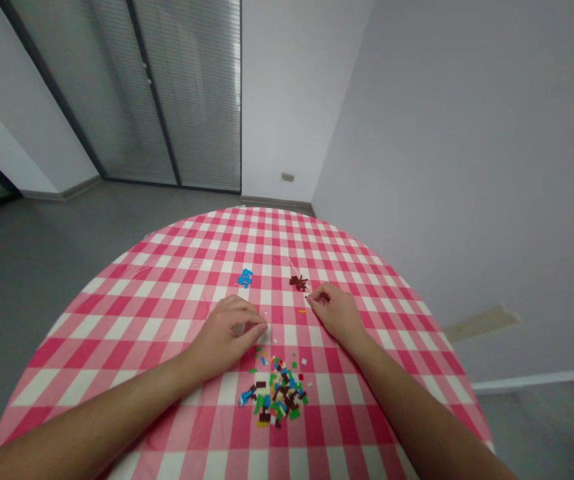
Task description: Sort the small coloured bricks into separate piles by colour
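Observation:
A mixed heap of small toy bricks [287,395] in brown, green, blue, white and yellow lies near the front of the table. Just beyond it, my left hand [231,330] hovers with thumb and forefinger pressed together; whatever may be between them is hidden. My right hand [335,312] is at the near right side of a small pile of brown bricks [298,283]. Its fingertips pinch a tiny dark brown brick [307,297]. Farther left sits a small group of blue bricks [245,278]. A single orange brick [302,311] lies beside my right fingertips.
A red-and-white checked cloth [177,267] covers the round table. A few loose bricks, among them a white one [304,361], lie around the heap. A grey wall [467,167] rises close on the right; glass partitions [187,100] with blinds stand beyond.

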A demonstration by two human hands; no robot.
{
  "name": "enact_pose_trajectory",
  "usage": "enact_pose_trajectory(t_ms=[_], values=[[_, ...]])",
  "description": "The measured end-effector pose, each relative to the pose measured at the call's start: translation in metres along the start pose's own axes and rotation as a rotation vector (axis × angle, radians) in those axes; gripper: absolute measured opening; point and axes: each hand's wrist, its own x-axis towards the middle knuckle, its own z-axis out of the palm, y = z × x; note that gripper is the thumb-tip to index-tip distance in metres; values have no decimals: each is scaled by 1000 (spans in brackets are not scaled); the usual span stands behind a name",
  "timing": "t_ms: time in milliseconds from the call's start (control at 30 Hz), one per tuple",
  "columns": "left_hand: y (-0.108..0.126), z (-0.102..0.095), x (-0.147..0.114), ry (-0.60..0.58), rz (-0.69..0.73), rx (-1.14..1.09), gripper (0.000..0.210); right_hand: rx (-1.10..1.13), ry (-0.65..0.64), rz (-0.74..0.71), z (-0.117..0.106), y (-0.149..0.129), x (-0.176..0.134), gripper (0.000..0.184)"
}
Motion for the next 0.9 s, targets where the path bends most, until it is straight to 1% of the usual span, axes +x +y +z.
enact_pose_trajectory(t_ms=[100, 333, 567, 700, 833, 900], values=[[1, -1, 0, 1, 2, -8, 12, -20, -27, -29, -2, 1, -1, 7], [1, -1, 0, -4, -13, -16, 12, -82, -52, -60, -4, -1, -8, 15], [-1, -1, 0, 1, -21, -11, 11, -7, -104, -92, 0, -3, -8, 26], [-2, -1, 1, 3, -29, 6, 12, 14, -103, -121, 1, -3, -8, 28], [-9, -2, 2, 60, -54, 70, 21, -18, -114, -116, 0, -5, -8, 29], [-13, -4, 2, 65, -56, 108, 26, -35, -120, -116, -1, -7, -8, 29]])
